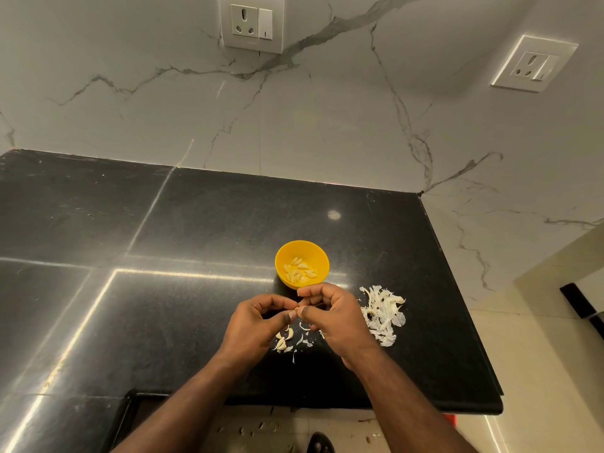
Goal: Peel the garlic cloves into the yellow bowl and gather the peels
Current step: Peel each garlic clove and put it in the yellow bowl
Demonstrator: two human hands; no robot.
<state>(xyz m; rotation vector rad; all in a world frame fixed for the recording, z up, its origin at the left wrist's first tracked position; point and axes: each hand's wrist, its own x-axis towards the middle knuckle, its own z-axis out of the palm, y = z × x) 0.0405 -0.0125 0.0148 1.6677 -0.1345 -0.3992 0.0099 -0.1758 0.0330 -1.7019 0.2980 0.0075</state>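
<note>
Over the black polished stone counter (202, 223), the left hand (258, 325) and the right hand (333, 317) met fingertip to fingertip, both curled and pinching one small pale garlic clove (296, 309) between them. The small round yellow plastic bowl (322, 261), holding peeled cloves, sat just beyond the hands on their far side. A heap of white papery peels (384, 313) lay just right of the right hand, and a few unpeeled cloves and scraps (285, 341) lay under the hands on the near side.

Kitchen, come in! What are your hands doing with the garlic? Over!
Left hand and right hand pinching one garlic clove. Peeled cloves in yellow bowl. Peel pile at right. Nothing blocking.
</note>
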